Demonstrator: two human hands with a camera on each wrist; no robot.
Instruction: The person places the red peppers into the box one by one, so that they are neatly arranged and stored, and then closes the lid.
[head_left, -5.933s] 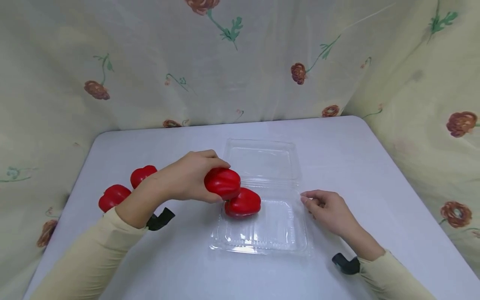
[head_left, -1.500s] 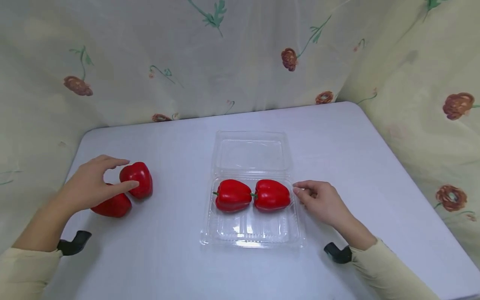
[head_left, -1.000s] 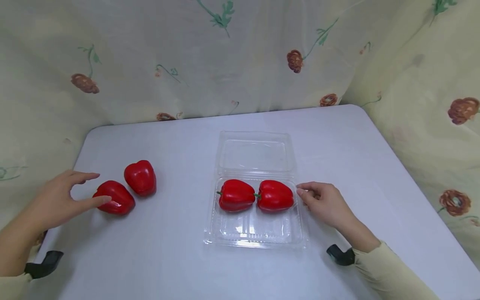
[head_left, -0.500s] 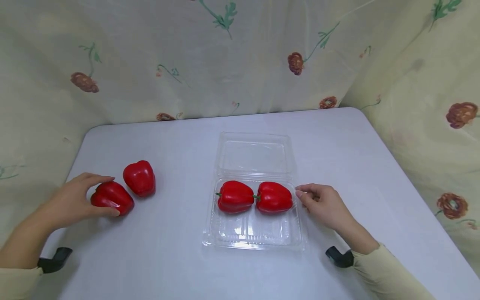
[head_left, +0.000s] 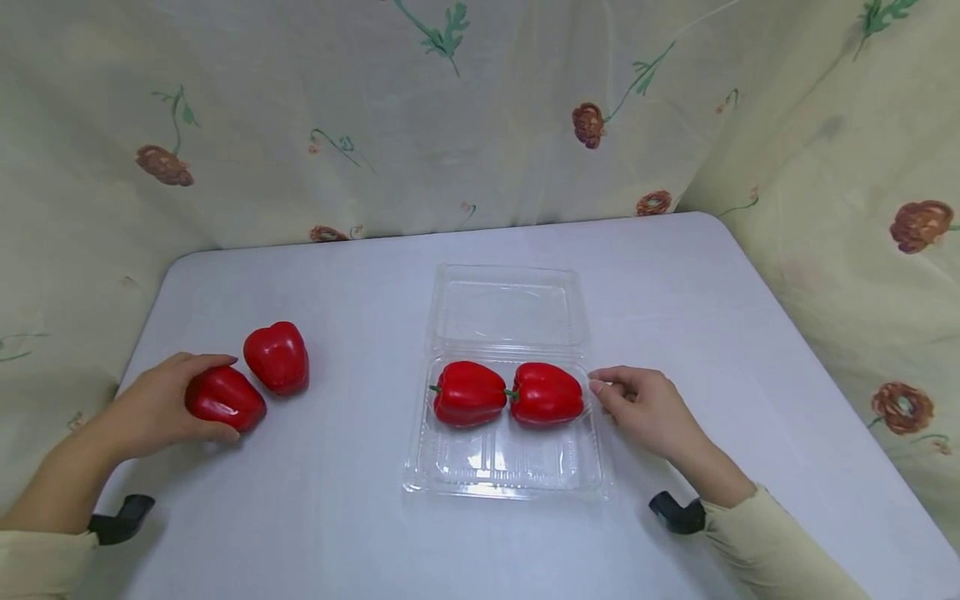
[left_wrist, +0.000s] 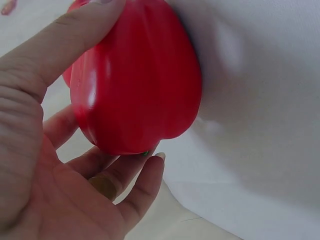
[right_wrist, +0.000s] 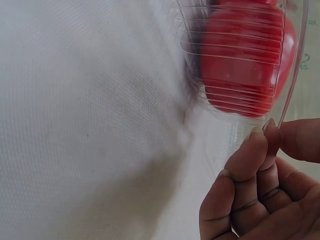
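At the left of the table my left hand [head_left: 157, 410] grips a red bell pepper [head_left: 225, 398], thumb on the near side and fingers on the far side. The left wrist view shows that pepper [left_wrist: 137, 75] close up, a bit of green stem at its lower end. My right hand [head_left: 651, 414] pinches the right edge of a clear plastic clamshell box [head_left: 517, 468] between thumb and fingertips; in the right wrist view the fingers [right_wrist: 247, 157] meet at its rim. Two red bell peppers, a left one [head_left: 468, 394] and a right one [head_left: 547, 393], lie side by side in the box's back half.
Another red bell pepper [head_left: 277, 358] stands just behind and right of the gripped one. The box's lid [head_left: 510, 307] lies folded back, away from me. A white table [head_left: 337, 517] carries everything, with a flowered curtain [head_left: 420, 150] behind and at both sides.
A second pepper has come to rest in the box. My left hand has passed from the back pepper to the one nearer the left edge and closed round it. The right hand stays at the box.
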